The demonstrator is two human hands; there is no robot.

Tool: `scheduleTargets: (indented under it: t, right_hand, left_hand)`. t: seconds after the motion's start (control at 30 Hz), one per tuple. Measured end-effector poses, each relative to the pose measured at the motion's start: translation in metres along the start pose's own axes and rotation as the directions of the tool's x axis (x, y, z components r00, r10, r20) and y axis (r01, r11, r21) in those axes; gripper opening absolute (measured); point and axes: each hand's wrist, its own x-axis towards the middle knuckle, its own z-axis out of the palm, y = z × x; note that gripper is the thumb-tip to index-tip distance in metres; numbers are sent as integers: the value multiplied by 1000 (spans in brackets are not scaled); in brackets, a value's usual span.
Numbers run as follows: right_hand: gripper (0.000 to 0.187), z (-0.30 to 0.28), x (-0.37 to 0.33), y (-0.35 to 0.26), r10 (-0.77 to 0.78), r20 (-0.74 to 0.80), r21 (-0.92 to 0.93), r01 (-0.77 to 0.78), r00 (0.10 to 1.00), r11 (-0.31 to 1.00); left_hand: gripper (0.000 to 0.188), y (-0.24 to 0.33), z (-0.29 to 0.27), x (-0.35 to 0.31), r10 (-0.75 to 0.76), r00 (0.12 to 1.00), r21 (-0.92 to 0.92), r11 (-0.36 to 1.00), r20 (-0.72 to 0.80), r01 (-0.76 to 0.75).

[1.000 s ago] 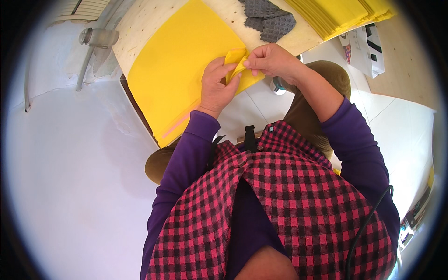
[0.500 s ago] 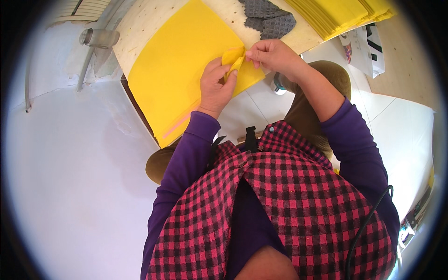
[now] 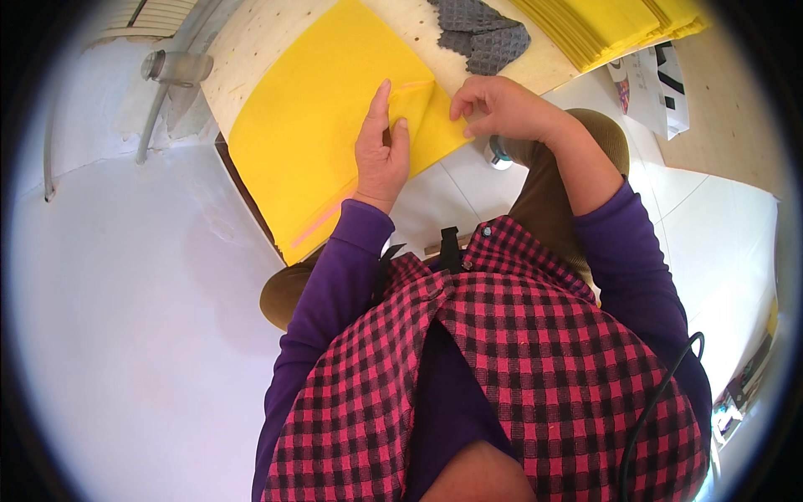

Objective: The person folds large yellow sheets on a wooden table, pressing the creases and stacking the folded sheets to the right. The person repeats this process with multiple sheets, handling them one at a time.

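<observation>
A large yellow sheet point(image 3: 309, 109), apparently thin fabric, lies flat on a pale wooden board in front of me. My left hand point(image 3: 382, 157) rests on its near part, fingers stretched up and thumb apart, holding nothing. Just right of that hand the sheet has a raised fold point(image 3: 411, 102), with a pale pink strip along its top edge. A second pinkish strip point(image 3: 318, 222) runs along the near left edge. At the right corner of the sheet, my right hand point(image 3: 506, 109) has its fingers bent, with a gap between thumb and forefinger.
A grey waffle-textured cloth point(image 3: 483, 40) lies on the wooden board point(image 3: 548, 71) beyond my right hand. Farther right is a stack of folded yellow sheets point(image 3: 602, 29). A white printed bag point(image 3: 657, 92) stands below it. A clear bottle-like container point(image 3: 177, 67) is at the left wall.
Both hands have let go of the bunched yellow corner, and it has dropped flatter onto the board. My left fingers have straightened; my right hand has shifted slightly right and opened its pinch.
</observation>
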Motion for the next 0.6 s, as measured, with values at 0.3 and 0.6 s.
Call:
scheduleTargets:
  t: [0.3,0.6]
  right_hand:
    - [12,6,5,3,72,22,15,-72,997,997]
    - [11,7,6,-1,22,3,11,-22,1000,1000]
  left_hand:
    - [38,-4,-4,8,269,957,57,959,110,-276]
    - [21,5,-5,7,132,977,42,989,165,-141]
